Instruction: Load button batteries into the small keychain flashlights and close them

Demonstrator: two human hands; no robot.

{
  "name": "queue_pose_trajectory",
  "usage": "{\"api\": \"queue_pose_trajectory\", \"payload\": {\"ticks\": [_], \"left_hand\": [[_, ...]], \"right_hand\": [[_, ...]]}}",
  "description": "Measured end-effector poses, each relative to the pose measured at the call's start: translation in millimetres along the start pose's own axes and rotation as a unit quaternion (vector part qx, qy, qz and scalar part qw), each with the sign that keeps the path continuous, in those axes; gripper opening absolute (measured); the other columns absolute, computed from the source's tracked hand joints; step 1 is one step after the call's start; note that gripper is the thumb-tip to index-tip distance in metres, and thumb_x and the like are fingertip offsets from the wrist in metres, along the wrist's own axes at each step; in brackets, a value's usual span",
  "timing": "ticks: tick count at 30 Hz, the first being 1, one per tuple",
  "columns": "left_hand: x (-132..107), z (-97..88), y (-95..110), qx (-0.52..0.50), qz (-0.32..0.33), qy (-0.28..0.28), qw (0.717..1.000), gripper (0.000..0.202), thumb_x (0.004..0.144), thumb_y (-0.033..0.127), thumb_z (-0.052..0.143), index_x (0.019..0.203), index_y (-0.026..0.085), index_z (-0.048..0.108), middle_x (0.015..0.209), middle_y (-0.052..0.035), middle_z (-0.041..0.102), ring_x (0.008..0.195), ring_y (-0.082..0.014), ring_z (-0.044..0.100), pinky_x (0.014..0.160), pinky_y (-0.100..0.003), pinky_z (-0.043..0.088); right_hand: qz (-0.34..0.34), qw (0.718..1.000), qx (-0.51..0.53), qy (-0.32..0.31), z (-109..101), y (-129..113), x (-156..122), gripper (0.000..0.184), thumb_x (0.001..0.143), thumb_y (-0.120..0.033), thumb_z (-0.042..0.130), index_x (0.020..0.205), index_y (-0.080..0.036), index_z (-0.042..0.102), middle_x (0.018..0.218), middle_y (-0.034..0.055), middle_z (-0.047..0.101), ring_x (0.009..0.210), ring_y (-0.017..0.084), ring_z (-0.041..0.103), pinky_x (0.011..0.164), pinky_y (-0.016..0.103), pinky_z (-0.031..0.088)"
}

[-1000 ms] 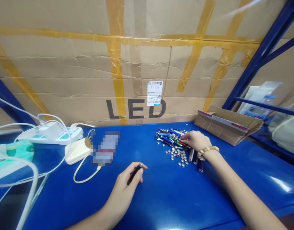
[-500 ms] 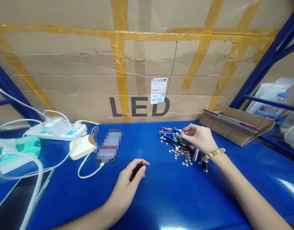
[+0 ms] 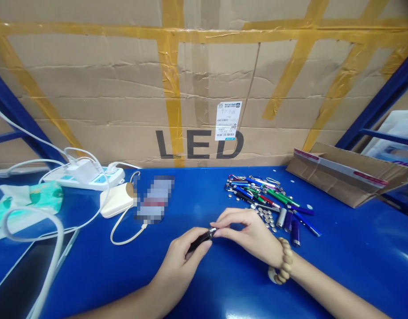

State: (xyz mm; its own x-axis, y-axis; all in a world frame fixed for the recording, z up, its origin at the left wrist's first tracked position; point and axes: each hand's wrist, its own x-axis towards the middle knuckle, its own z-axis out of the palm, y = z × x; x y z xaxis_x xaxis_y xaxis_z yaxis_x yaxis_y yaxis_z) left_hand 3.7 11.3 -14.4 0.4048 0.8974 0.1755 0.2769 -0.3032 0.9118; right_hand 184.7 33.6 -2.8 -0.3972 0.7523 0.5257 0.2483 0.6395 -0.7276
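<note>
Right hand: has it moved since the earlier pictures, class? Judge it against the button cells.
Yes: the right hand has come back from over the pens, toward the person, and now lies in front of the button cells.

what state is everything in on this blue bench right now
left hand, closed around a black pen-shaped tube
right hand, pinching the tube's end
button cells, loose, scattered
keychain pens, loose in a heap
cardboard box, open
white charger, plugged into a power strip
</note>
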Motion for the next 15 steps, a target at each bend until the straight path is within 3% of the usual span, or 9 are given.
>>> {"api": "queue_pose_trajectory", "payload": {"ticks": [7,15], "left_hand": [[-1.2,1.3,-3.5,0.006,0.011,0.017,1.000,0.022,0.084,0.029,0.050,0.096,0.018,0.066,0.083,-0.0033,0.063,0.070,-0.0158,0.054,0.060,-0.020,0.042],[-5.0,0.1,-6.3,0.092,0.075,0.004,0.993,0.020,0.088,0.025,0.046,0.094,0.020,0.065,0.079,-0.0020,0.065,0.066,-0.0146,0.057,0.060,-0.020,0.042]], "right_hand": [[-0.014,1.000,0.004,-0.014,0.4,-2.4,-1.0,0.011,0.079,-0.025,0.063,0.078,-0.018,0.071,0.078,0.0032,0.066,0.072,0.012,0.061,0.066,0.023,0.049],[-0.031,0.998,-0.053,-0.024,-1.5,-4.9,-1.3,0.024,0.081,-0.036,0.058,0.072,-0.016,0.067,0.069,0.0025,0.063,0.061,0.010,0.056,0.058,0.022,0.047]]}}
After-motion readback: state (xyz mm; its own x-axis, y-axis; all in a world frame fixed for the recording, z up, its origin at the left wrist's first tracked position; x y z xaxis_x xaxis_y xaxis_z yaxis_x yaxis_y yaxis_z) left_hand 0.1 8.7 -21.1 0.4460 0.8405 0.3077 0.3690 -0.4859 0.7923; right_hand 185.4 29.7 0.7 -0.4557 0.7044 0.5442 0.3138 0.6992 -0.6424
